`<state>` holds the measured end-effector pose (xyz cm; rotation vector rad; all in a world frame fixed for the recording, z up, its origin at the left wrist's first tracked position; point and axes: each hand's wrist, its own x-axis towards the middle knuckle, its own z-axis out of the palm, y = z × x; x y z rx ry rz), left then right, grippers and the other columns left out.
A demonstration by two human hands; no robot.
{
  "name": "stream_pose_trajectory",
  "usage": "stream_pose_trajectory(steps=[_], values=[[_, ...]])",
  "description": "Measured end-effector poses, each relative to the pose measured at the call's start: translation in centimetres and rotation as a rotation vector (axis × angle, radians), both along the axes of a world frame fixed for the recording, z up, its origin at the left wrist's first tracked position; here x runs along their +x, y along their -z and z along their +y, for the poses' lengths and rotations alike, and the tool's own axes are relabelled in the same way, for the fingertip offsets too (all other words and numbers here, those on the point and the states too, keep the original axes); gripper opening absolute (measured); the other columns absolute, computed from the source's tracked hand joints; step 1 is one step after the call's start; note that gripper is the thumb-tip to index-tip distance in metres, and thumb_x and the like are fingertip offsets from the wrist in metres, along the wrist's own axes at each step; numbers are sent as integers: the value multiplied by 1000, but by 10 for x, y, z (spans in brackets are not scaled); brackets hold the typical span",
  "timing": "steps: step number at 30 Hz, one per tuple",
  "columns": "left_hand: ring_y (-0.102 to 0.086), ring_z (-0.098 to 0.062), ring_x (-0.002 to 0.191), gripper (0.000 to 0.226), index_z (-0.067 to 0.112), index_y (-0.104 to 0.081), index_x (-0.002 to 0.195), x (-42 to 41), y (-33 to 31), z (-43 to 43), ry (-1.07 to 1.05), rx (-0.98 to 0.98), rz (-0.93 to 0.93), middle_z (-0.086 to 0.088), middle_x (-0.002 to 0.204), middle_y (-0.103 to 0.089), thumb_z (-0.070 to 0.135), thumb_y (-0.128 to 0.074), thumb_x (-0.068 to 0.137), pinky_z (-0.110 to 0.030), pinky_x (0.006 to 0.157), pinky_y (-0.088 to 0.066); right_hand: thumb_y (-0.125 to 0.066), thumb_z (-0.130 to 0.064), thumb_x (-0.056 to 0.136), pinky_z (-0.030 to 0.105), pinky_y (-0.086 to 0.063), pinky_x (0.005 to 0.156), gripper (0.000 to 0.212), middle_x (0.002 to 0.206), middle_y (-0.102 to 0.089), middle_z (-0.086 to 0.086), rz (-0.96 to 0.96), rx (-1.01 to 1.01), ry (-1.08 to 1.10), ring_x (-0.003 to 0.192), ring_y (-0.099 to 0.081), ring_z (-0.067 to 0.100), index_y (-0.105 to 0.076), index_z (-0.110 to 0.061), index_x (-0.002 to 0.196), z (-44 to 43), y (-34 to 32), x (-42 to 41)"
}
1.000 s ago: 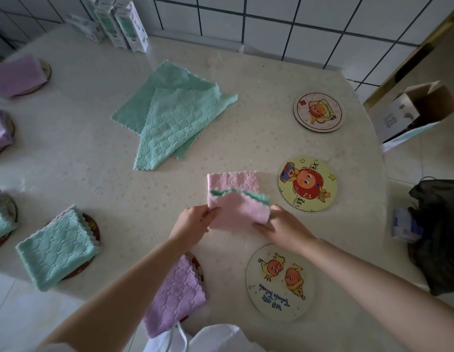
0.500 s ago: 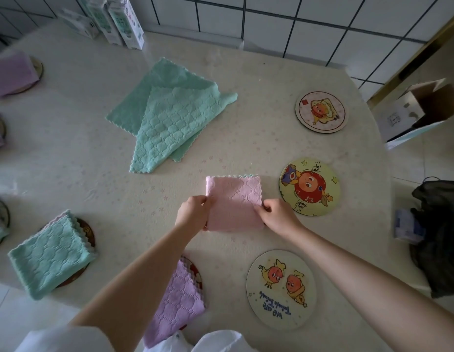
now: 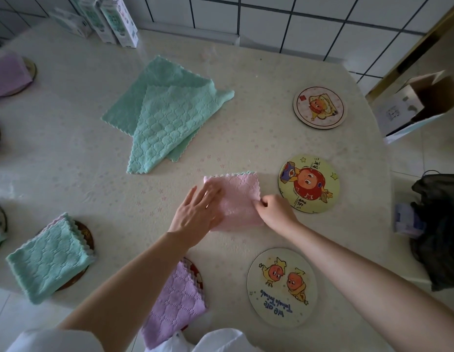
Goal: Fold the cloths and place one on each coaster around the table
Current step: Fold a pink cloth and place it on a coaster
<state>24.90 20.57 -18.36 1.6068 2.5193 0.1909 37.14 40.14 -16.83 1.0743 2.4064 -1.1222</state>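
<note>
Left hand (image 3: 198, 214) flat, fingers straight on folded pink cloth (image 3: 237, 199), right hand (image 3: 275, 210) pinching its edge

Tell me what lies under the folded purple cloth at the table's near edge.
A coaster: only its dark red rim shows at the right edge of the purple cloth. The rest is covered.
</note>
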Motion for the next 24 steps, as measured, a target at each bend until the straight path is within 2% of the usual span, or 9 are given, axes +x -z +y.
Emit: stream_pose_trajectory(steps=[3, 6, 10, 13, 15, 17, 20, 22, 24], values=[[0, -21, 146, 80, 14, -9, 151, -3, 3, -1, -43, -157, -45, -3, 159, -4, 59, -31, 89, -51, 117, -9, -51, -32, 92, 26, -27, 48, 45, 45, -39, -2, -19, 30, 10, 43, -36, 16, -37, -17, 52, -2, 0, 0], [13, -22, 145, 89, 17, 8, 150, -5, 1, 3, -90, -242, -73, 1, 158, 11, 65, -32, 86, -52, 117, 2, -53, -34, 92, 26, -30, 48, 44, 48, -43, -2, -36, 48, 26, 45, -40, 16, -39, -17, 54, -2, 0, 0], [24, -26, 142, 108, 13, 12, 149, -12, -2, 12, -175, -294, -118, -5, 158, 16, 71, -46, 79, -53, 114, 10, -55, -46, 89, 25, -32, 46, 38, 58, -54, -1, -102, 93, 59, 52, -50, 17, -48, -14, 69, -4, -4, 3], [22, -27, 142, 118, 9, 11, 149, -20, -8, 22, -196, -344, -150, -9, 158, 15, 73, -53, 73, -54, 116, 6, -57, -66, 78, 26, -33, 48, 52, 67, -54, -3, -173, 131, 42, 59, -52, 16, -49, -14, 78, -11, -10, 2], [13, -28, 145, 121, 7, 3, 150, -23, -10, 27, -191, -330, -158, -10, 159, 7, 74, -57, 69, -52, 117, -1, -60, -70, 71, 28, -39, 55, 60, 82, -59, -1, -225, 157, 37, 74, -59, 21, -51, -14, 90, -15, -14, 0], [-7, -30, 145, 114, 8, -15, 149, -26, -14, 29, -201, -250, -160, -11, 157, -12, 72, -62, 67, -47, 117, -14, -66, -64, 69, 28, -42, 58, 59, 88, -61, 1, -249, 132, 67, 79, -62, 24, -53, -12, 95, -17, -16, -3], [-36, -25, 127, 86, 14, -38, 139, -33, -20, 35, -298, -97, -244, -4, 138, -43, 55, -71, 71, -40, 105, -35, -74, -41, 75, 32, -56, 53, 40, 78, -68, 5, -199, -51, 180, 63, -68, 22, -57, -8, 92, -18, -16, -8], [-39, -24, 121, 73, 15, -43, 136, -37, -24, 42, -408, -51, -360, -4, 131, -49, 39, -75, 75, -39, 98, -40, -73, -24, 80, 31, -59, 52, 24, 68, -69, 8, -158, -178, 277, 51, -66, 18, -58, -6, 87, -19, -19, -9], [-42, -24, 118, 62, 14, -48, 132, -40, -25, 47, -536, -8, -486, -6, 128, -53, 23, -75, 77, -36, 90, -41, -73, -17, 81, 33, -60, 58, 19, 65, -67, 10, -134, -244, 349, 50, -63, 18, -58, -4, 77, -19, -22, -9]])
